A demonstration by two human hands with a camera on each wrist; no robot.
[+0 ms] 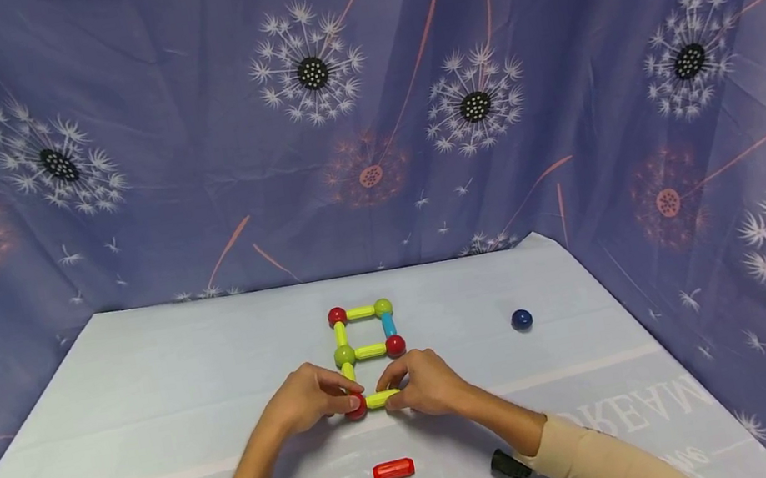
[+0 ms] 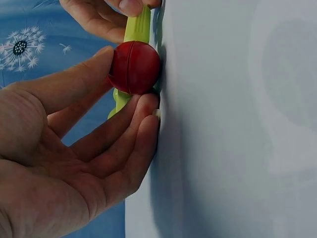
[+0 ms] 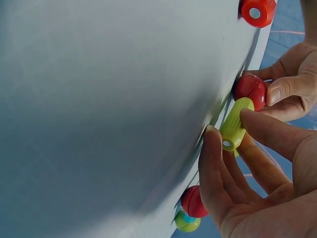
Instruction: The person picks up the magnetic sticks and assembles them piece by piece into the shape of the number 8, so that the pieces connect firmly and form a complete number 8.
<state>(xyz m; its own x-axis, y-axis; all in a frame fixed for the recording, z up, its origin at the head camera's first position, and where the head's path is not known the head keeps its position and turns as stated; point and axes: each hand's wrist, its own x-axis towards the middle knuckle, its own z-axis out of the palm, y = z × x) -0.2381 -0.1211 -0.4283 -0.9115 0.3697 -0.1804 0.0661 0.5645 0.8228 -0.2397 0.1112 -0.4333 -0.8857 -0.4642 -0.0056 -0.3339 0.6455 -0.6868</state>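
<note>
My left hand (image 1: 311,401) pinches a red ball (image 2: 136,68) at the near left corner of a magnetic ball-and-stick shape. With thumb and fingers, my right hand (image 1: 426,384) holds a yellow-green stick (image 3: 237,125) whose one end meets that red ball; its free end shows a pale round tip. Another yellow-green stick (image 1: 348,371), partly hidden by the left fingers, runs from the red ball back to a green ball (image 1: 345,354). Beyond lies a flat square with a red ball (image 1: 395,345) at its near right corner and a blue stick (image 1: 388,324) on its right side.
A loose red stick (image 1: 394,470) lies nearer to me, between the forearms. Farther right sits a dark blue ball (image 1: 522,320). The white-covered table (image 1: 148,380) ends at a purple-blue dandelion curtain (image 1: 198,134) behind and at the right.
</note>
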